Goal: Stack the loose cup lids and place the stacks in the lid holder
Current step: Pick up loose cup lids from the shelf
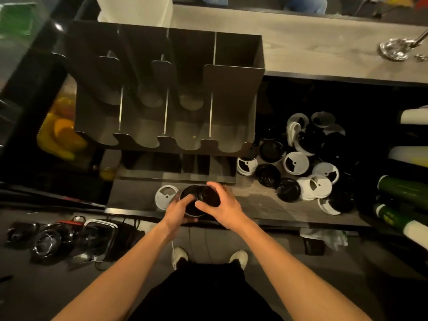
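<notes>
Holder: lid holder [231, 89] — black, four open-topped slots side by side. Each front is scooped, likely so fingers can lower a stack in. No lids show in any slot.
Black stack: black lids [203, 193], just in front of the lid holder's middle, held between both hands above the shelf [129, 195]. Count not legible.
Left hand: left hand [178, 209], on the side of the black lids away from the lid holder. Fingers and thumb are curled round their rim, seemingly to steady them as the base.
Right hand: right hand [222, 205], over the top and right side of the black lids. Thumb and fingers are curled onto them, apparently seating the upper lid square on the lower.
White lid: white lid [165, 196], flat on the shelf in front of the lid holder, just left of the left hand. It is probably kept apart as a different kind.
Loose pile: pile of lids [296, 163], right of the lid holder — black and white mixed, overlapping, some tilted, none nested.
Step in hand: nesting black lids, by judgement.
Progress: early; slots unfilled, most lids unsorted.
Risk: a lid seated crooked may tip the stack when it is lowered into a slot.
</notes>
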